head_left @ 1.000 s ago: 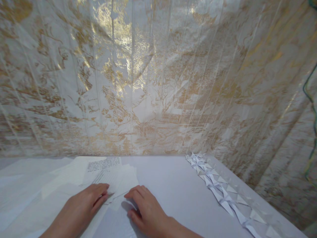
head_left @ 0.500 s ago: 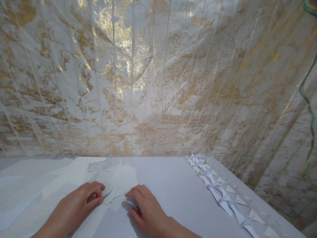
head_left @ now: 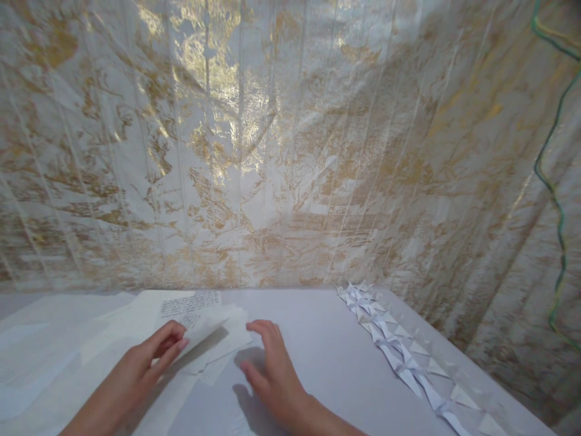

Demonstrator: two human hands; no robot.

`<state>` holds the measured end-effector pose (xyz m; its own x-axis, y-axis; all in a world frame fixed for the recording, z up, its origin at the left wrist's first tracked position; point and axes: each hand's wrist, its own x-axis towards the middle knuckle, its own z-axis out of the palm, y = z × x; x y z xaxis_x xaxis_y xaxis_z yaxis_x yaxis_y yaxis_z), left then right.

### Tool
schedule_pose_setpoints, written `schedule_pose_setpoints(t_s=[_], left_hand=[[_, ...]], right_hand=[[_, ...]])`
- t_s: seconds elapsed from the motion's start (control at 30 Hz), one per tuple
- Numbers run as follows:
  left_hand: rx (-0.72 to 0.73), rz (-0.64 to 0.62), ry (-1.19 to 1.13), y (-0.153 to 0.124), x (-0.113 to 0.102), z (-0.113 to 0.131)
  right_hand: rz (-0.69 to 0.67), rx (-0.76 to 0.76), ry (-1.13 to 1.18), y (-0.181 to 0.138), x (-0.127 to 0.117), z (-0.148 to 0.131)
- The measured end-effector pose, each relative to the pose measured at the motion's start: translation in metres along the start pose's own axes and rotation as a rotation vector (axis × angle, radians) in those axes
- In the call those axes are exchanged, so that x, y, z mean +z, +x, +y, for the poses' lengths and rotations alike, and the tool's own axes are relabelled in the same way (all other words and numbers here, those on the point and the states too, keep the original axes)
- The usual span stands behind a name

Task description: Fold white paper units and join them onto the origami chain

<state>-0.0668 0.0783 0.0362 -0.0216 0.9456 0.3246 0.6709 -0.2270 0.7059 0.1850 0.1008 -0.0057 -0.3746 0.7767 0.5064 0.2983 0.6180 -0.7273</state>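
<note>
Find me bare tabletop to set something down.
The tabletop is bare between the right hand and folded paper pieces. Crowded: the left side, where loose sheets overlap around the left hand, and along those pieces.

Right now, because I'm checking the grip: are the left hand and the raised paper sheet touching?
Touching. The head view shows the left hand pinching the raised paper sheet by its edge in its fingers.

Left hand (head_left: 138, 366) with a tilted paper sheet (head_left: 200, 336), right hand (head_left: 280, 370) near loose papers (head_left: 235, 339).
</note>
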Motion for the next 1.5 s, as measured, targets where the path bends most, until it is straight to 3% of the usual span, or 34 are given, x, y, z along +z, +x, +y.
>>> schedule_pose_setpoints(t_s=[0.07,0.13,0.33,0.47,0.7,0.83,1.1,1.2,1.3,1.4,1.5], left_hand=[[-0.069,-0.112,-0.273,-0.008,0.007,0.013],[-0.162,-0.191,-0.524,-0.018,0.017,0.023],[-0.224,-0.159,-0.697,-0.045,0.050,0.031],[-0.266,-0.045,-0.741,-0.061,0.071,0.032],[-0.225,-0.067,-0.617,-0.070,0.083,0.043],[-0.166,-0.019,-0.516,-0.072,0.086,0.044],[-0.177,0.002,-0.576,-0.071,0.098,0.026],[-0.170,0.016,-0.547,-0.072,0.097,0.027],[-0.077,0.009,-0.375,-0.074,0.094,0.029],[0.261,0.051,-0.066,-0.074,0.088,0.028],[0.587,-0.007,0.234,-0.077,0.083,0.021]], right_hand=[[0.114,0.122,0.159,0.005,-0.004,-0.002],[0.140,0.233,0.357,0.008,-0.007,-0.007],[0.111,0.378,0.921,-0.013,0.000,-0.021],[0.139,0.425,0.916,-0.028,0.008,-0.019],[0.236,0.386,0.869,-0.029,0.009,-0.020],[0.205,0.343,0.855,-0.034,0.010,-0.024],[0.142,0.318,0.853,-0.038,0.018,-0.015],[0.166,0.283,0.734,-0.037,0.010,-0.017],[0.264,0.038,0.305,-0.036,-0.012,-0.029],[0.074,-0.334,-0.133,-0.038,-0.037,-0.048],[-0.074,-0.517,-0.365,-0.046,-0.051,-0.054]])
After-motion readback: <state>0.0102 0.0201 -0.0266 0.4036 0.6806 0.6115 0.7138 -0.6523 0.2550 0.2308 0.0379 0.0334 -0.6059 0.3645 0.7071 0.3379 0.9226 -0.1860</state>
